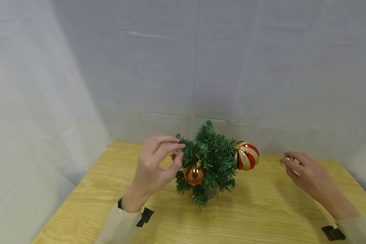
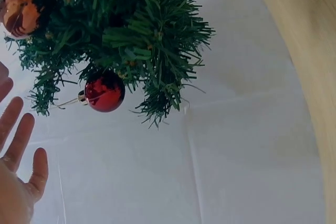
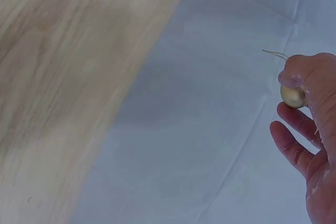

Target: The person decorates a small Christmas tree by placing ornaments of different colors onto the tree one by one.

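A small green artificial Christmas tree [image 1: 211, 152] stands on the wooden table. My left hand [image 1: 157, 166] is at its left side, fingers spread and thumb apart, fingertips right by the branch tips. Close to those fingers a shiny red bauble [image 2: 105, 92] hangs with its thin string. On the front hangs a copper-coloured bauble [image 1: 194, 175], and on the right a larger red-and-gold striped bauble [image 1: 247, 156]. Well to the right of the tree, my right hand [image 1: 308, 174] pinches a small gold bauble [image 3: 293, 96], its string loop sticking out past the fingers.
The light wooden table [image 1: 262, 210] ends at the back against a pale cloth backdrop [image 1: 170, 74], which also hangs along the left side. The tree's round base [image 1: 211, 192] shows under the branches. Black straps [image 1: 144, 217] sit at my wrists.
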`<action>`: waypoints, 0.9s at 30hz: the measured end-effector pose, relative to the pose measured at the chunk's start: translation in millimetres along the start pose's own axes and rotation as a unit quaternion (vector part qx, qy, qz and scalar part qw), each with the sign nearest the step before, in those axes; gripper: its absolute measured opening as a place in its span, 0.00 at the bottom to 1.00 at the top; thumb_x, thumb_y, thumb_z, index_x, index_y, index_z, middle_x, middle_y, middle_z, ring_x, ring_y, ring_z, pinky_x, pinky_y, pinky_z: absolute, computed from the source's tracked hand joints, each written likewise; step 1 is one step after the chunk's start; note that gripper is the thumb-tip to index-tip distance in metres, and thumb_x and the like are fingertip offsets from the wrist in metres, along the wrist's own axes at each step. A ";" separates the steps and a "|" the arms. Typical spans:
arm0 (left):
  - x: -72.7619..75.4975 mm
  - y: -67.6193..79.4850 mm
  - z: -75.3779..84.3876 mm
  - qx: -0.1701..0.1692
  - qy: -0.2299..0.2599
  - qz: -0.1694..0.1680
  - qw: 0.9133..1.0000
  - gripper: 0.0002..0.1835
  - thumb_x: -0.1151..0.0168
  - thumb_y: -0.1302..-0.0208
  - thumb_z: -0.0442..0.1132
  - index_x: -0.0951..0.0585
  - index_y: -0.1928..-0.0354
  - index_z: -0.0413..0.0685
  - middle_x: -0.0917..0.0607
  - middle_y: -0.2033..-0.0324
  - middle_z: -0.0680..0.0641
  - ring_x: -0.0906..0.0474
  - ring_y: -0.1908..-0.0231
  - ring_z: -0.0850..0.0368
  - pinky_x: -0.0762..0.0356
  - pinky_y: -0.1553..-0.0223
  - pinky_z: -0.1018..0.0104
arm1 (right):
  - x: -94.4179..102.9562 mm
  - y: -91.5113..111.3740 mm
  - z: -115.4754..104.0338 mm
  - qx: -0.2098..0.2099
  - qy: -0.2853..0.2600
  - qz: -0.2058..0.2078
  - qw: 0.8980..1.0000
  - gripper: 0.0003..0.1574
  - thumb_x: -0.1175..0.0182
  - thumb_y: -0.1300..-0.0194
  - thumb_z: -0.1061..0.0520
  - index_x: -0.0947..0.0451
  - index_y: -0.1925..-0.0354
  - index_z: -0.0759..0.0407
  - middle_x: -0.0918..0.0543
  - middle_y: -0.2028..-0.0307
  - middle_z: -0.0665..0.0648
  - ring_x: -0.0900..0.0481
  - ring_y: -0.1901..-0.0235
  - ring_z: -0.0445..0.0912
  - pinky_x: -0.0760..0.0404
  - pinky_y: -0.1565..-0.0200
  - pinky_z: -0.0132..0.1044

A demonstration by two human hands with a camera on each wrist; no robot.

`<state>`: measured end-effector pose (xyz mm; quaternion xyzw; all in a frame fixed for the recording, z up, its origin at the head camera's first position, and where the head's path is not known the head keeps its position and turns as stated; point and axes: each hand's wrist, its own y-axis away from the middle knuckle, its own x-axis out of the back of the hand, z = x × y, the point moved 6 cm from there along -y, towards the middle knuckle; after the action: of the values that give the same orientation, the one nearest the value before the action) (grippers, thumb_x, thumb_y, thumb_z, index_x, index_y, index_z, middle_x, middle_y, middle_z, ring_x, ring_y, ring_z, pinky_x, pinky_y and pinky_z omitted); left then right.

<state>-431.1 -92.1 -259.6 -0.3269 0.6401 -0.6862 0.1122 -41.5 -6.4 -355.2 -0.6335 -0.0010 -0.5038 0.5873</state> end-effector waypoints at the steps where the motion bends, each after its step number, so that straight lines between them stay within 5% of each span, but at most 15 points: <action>1: -0.4 0.1 1.1 -0.004 -0.002 0.000 1.000 0.10 0.40 0.31 0.39 0.12 0.59 0.42 0.13 0.59 0.42 0.18 0.58 0.47 0.30 0.60 0.56 | 2.7 -1.5 -1.7 0.000 -0.003 0.005 1.000 0.39 0.66 0.17 0.40 0.14 0.58 0.60 0.16 0.57 0.62 0.18 0.65 0.53 0.21 0.72 0.42; 7: -2.8 3.4 7.3 -0.015 -0.016 -0.004 1.000 0.13 0.41 0.27 0.43 0.11 0.60 0.44 0.12 0.59 0.44 0.18 0.55 0.46 0.28 0.55 0.52 | 18.6 -14.0 -14.6 -0.007 -0.018 0.032 0.999 0.35 0.61 0.18 0.41 0.13 0.56 0.60 0.16 0.55 0.62 0.20 0.63 0.49 0.24 0.70 0.34; 20: -4.8 2.2 24.6 -0.057 -0.015 0.016 0.998 0.13 0.42 0.27 0.42 0.11 0.59 0.45 0.11 0.61 0.45 0.19 0.57 0.47 0.28 0.55 0.53 | 60.9 -54.2 -57.5 -0.003 -0.053 0.167 0.984 0.31 0.50 0.20 0.46 0.12 0.67 0.66 0.13 0.62 0.67 0.21 0.68 0.51 0.29 0.58 0.21; 27: -5.5 -1.1 35.5 -0.069 -0.005 0.016 0.997 0.11 0.41 0.28 0.41 0.11 0.58 0.46 0.12 0.60 0.46 0.19 0.57 0.48 0.27 0.55 0.54 | 75.9 -70.5 -82.5 0.022 -0.126 0.285 0.950 0.21 0.39 0.27 0.53 0.13 0.71 0.66 0.14 0.67 0.67 0.20 0.71 0.47 0.26 0.54 0.18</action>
<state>-405.6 -117.4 -261.4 -0.3267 0.6909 -0.6366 0.1033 -98.5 -90.8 -270.5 -0.6528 0.0945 -0.2311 0.7152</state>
